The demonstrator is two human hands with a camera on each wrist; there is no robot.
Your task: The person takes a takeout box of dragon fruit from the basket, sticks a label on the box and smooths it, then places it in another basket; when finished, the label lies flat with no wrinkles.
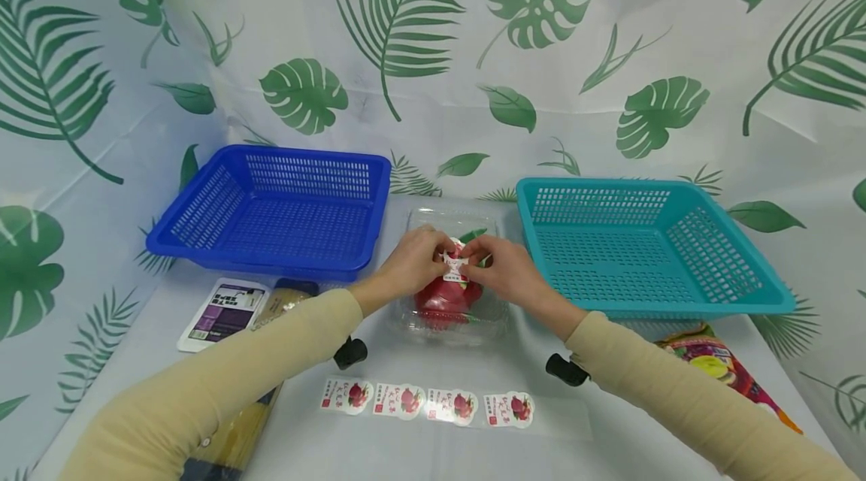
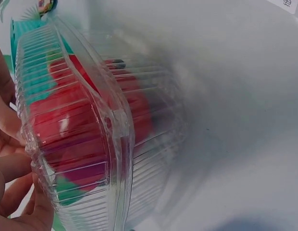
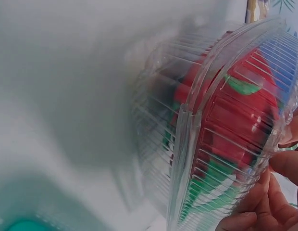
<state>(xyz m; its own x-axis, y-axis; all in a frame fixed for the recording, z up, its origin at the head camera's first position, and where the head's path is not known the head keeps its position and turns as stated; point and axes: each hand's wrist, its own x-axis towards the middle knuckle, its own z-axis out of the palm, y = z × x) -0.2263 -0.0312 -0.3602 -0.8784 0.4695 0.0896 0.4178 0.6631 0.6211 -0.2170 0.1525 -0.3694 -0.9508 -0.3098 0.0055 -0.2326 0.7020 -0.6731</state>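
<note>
A clear plastic clamshell box stands closed between two baskets, with red and green dragon fruit inside. Above its lid, a white fruit sticker is pinched at the left edge by my left hand. My right hand pinches the same sticker at its right side. In the left wrist view, the fingertips are right at the box lid; whether the sticker touches the lid is hidden. The right wrist view shows the right fingers close against the lid too.
A backing strip with several dragon-fruit stickers lies in front. A blue basket stands left, a teal basket right. A white pack with a purple label and a colourful fruit-printed bag lie at the sides.
</note>
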